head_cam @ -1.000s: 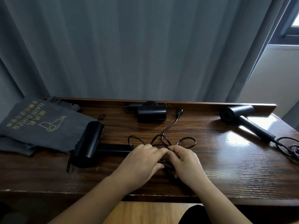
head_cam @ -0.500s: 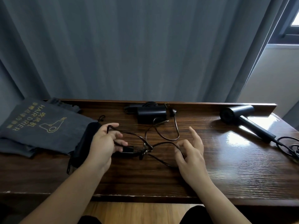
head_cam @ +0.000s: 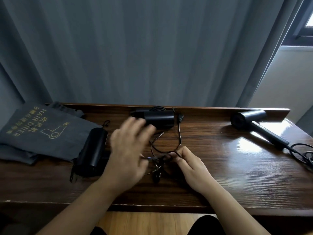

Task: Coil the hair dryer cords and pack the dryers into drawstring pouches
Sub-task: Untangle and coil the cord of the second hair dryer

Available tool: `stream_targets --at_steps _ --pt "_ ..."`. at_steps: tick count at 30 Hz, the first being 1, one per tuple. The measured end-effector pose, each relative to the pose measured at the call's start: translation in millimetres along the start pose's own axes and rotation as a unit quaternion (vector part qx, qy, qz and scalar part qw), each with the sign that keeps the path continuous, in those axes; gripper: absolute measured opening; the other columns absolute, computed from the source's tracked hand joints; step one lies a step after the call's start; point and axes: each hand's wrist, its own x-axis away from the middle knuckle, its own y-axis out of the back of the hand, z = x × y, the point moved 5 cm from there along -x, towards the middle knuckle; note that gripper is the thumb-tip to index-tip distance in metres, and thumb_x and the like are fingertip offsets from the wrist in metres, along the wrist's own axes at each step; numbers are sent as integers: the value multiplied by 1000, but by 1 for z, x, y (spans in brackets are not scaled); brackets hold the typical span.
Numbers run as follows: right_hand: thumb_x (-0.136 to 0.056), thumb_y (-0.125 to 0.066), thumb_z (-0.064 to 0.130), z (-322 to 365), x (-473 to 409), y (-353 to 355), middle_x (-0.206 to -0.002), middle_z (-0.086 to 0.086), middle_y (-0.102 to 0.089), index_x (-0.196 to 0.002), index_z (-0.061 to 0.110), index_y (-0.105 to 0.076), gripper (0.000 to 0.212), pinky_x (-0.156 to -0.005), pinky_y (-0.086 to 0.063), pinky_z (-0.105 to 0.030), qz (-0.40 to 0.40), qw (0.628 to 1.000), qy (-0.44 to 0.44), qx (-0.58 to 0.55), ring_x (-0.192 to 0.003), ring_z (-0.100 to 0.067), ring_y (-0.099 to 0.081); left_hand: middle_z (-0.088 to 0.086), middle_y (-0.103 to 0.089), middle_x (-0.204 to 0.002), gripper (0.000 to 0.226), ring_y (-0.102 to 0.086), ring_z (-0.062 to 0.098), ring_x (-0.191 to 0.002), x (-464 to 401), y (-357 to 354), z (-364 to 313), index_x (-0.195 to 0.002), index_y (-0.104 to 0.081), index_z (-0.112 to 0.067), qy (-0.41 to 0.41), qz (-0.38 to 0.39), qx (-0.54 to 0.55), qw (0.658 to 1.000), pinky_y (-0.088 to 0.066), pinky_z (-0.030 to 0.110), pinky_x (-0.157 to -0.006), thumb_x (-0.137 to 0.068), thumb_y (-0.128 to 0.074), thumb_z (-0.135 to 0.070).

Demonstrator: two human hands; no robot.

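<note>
The cord [head_cam: 179, 138] lies on the tabletop [head_cam: 220, 167], running from the right hand [head_cam: 191, 165], whose fingers [head_cam: 178, 154] pinch a loop, away toward its plug [head_cam: 180, 117]. The left hand [head_cam: 130, 150], fingers spread and blurred, hovers beside the bundle, holding nothing visible.

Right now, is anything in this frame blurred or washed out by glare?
Head view: the left hand is smeared by motion blur; the right hand, pinching the cord, is sharp. Window glare whitens the table at right beside the dryer. Wide-angle distortion bends the curtain.
</note>
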Motion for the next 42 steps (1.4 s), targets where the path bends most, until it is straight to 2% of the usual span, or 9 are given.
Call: stream_targets --at_steps 2,5,11,15,20,24,29,33,42 --pt "-105 -48 17 3 0 -2 -97 16 -69 -95 22 -57 14 -77 -46 -15 -4 1000 26 -3 -92 -1 -63 5 -37 -156 70 -29 28 -148 4 -6 -30 -149 -38 -30 -152 39 -92 983 -24 56 -115 -83 -63 -33" --pt "-104 -49 18 2 0 -1 -90 8 -66 -90 27 -56 18 -76 -48 -22 -8 999 29 -17 -84 -8 -60 -9 -63 -130 46 -53 15 -127 0 -12 -37 -135 -57 -30 -163 83 -81 980 -32 44 -110 -94 -55 -51" --pt "-102 -52 8 1 5 2 -103 2 -74 -91 32 -58 26 -93 -52 -36 34 996 14 -81 -104 -12 -68 -29 -65 -88 34 -58 -1 -95 -4 -9 11 -98 -74 -38 123 48 205 970 -48 31 -85 -93 -48 -59" --pt "-101 -55 10 4 5 5 -95 0 -73 -90 30 -57 23 -83 -56 -32 -19 997 8 -81 -90 -12 -70 -20 -66 -103 17 -57 7 -106 -1 -5 41 -107 -73 -29 199 9 114 973 -48 42 -98 -98 -59 -27" --pt "-98 -63 13 21 4 0 -86 13 -74 -92 25 -59 15 -66 -49 -15 -40 998 32 -45 -74 0 -66 -6 -62 -130 50 -53 15 -126 -1 -12 -24 -140 -53 -19 -108 76 -44 990 -40 45 -108 -89 -55 -16" --pt "-96 -66 15 29 7 -3 -81 9 -74 -95 20 -61 7 -67 -51 -18 -17 995 35 -88 -74 -2 -68 -8 -71 -96 40 -67 14 -91 -3 -30 -31 -129 -64 -16 -107 114 -100 983 -53 37 -89 -91 -68 -28" --pt "-98 -63 15 16 10 -4 -101 -4 -76 -102 15 -56 8 -81 -54 -28 31 986 18 -163 -97 -16 -72 -19 -71 -89 20 -65 1 -89 -6 -17 -16 -105 -73 -30 24 45 155 987 -48 19 -84 -97 -55 -34" --pt "-98 -59 4 14 8 -8 -112 1 -74 -101 31 -58 27 -85 -50 -24 53 984 36 -164 -102 -10 -68 -7 -75 -82 17 -71 8 -85 -3 -12 -1 -96 -74 -27 181 -20 390 903 -52 18 -80 -93 -64 -14" --pt "-97 -58 14 4 1 5 -136 29 -47 -102 45 -64 31 -111 -31 -29 -73 990 99 72 -137 0 -31 5 -71 -82 22 -67 19 -89 -2 -12 16 -91 -76 -23 222 72 563 793 -53 30 -88 -98 -55 -21"
